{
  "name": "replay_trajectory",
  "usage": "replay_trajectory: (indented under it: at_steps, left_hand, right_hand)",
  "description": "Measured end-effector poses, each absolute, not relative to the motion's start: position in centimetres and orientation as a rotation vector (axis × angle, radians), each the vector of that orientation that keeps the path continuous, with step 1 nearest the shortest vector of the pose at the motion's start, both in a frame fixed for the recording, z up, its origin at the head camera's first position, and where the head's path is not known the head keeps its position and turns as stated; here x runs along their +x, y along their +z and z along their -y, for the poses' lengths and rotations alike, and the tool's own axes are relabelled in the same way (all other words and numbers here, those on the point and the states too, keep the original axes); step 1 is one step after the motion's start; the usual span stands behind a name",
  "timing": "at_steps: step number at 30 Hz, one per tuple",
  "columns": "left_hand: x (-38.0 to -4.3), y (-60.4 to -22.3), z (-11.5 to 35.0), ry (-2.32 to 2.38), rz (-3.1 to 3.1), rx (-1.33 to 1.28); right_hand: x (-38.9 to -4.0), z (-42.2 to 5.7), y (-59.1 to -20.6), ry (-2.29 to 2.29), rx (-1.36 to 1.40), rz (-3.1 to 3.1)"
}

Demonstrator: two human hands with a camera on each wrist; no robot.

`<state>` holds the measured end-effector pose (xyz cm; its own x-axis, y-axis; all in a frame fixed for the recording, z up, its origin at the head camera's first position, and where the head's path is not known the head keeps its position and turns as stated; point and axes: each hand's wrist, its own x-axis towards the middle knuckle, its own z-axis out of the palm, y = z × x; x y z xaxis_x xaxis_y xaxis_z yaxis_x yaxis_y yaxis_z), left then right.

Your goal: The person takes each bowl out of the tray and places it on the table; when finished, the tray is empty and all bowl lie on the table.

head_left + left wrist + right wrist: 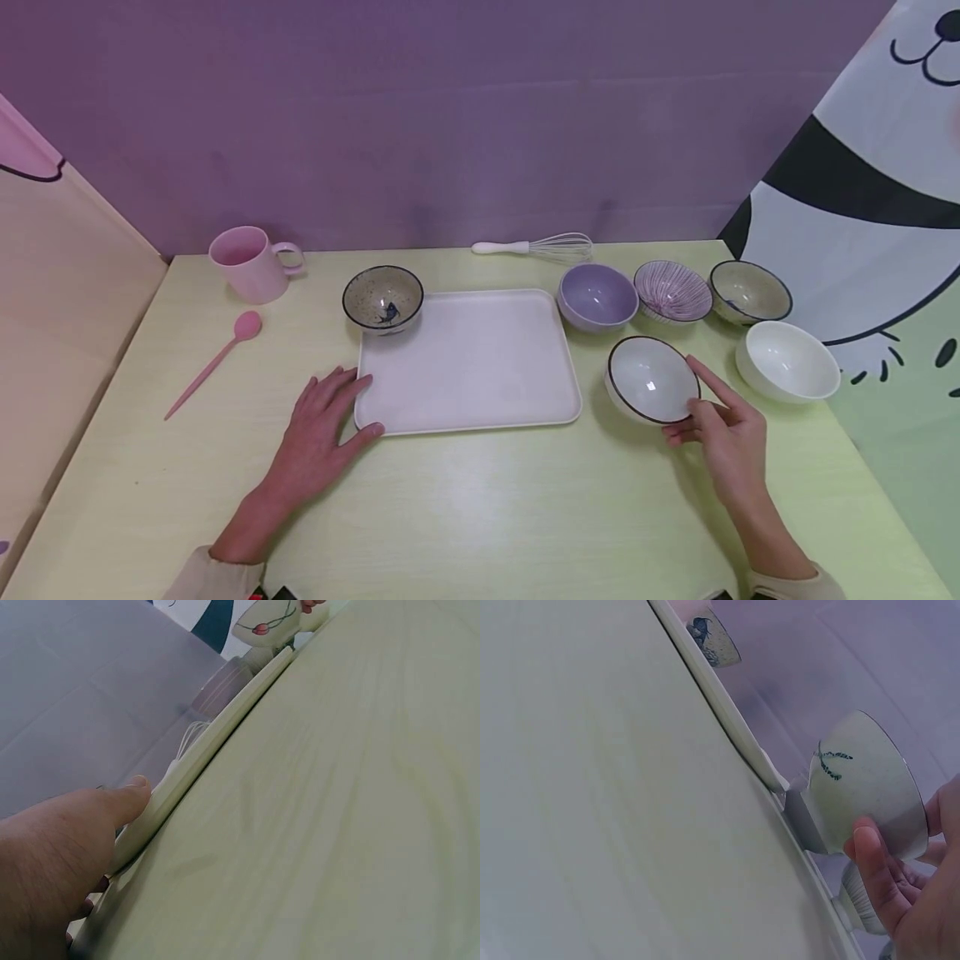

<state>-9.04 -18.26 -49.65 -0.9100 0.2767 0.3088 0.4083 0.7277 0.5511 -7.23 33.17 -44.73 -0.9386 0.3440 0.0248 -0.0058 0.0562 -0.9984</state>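
My right hand (pixel 731 437) pinches the rim of a white bowl (pixel 652 379) with a dark brown rim, thumb inside and fingers outside. The bowl tilts slightly; in the right wrist view a green sprig marks its outer wall (pixel 870 780). I cannot tell whether its foot touches the table. My left hand (pixel 322 429) rests at the left edge of a white rectangular tray (pixel 472 358), fingers loosely extended. In the left wrist view its thumb (pixel 127 801) lies against the tray's rim. A speckled bowl (pixel 382 300) with a blue motif sits over the tray's back-left corner.
Right of the tray stand a purple bowl (pixel 597 297), a striped bowl (pixel 672 292), a beige bowl (pixel 750 292) and a plain white bowl (pixel 787 362). A whisk (pixel 532 247) lies behind the tray. At left are a pink mug (pixel 251 265) and a pink spoon (pixel 217 362).
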Motion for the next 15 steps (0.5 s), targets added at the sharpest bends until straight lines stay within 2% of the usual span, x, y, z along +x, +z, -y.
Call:
replay_trajectory:
  at_steps: [15]
  left_hand:
    - [-9.0, -49.6, 18.3, -0.960, 2.711, -0.560]
  right_hand:
    - [-7.3, -34.6, -45.1, 1.979, -0.386, 1.999]
